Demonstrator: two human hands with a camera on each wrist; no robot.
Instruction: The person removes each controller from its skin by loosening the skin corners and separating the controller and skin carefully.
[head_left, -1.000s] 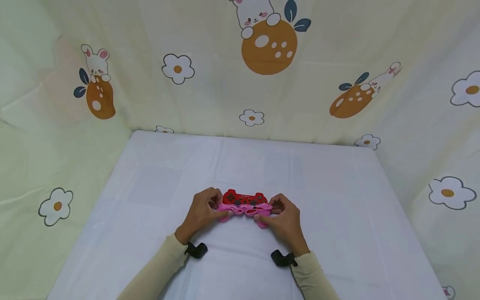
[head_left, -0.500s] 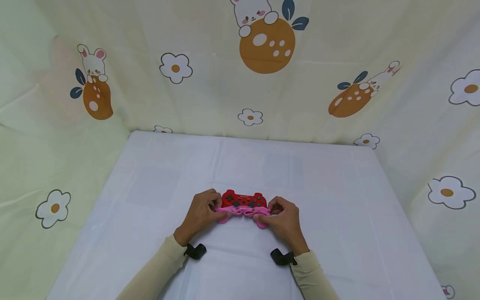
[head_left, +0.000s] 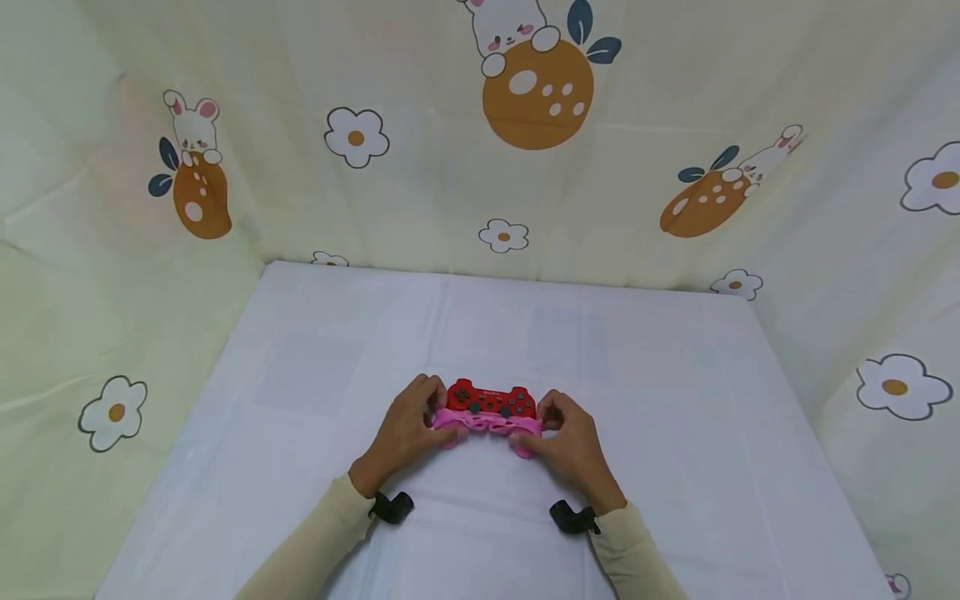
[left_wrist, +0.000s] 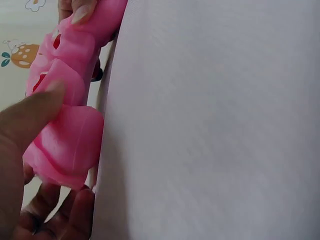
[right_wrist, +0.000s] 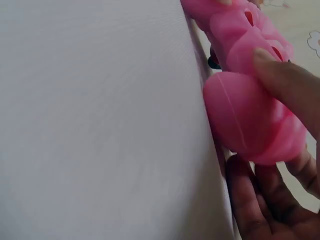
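Nearest are two pale sleeves point(head_left: 311, 537), each with a small black device point(head_left: 393, 507) at its wrist. Beyond them, the left hand point(head_left: 401, 429) pinches the left end of a pink cover point(head_left: 486, 424), thumb on the near side and curled fingers around the outer end — the right hand point(head_left: 573, 437) grips the right end likewise, with little gap between thumb and fingers. The cover sits bunched over the near part of a red controller point(head_left: 491, 402) (its far edge, with buttons and SONY lettering, is bare), mid-table on the white tabletop point(head_left: 675, 375). Farthest hangs a cream curtain point(head_left: 420, 192) — printed with rabbits and flowers.
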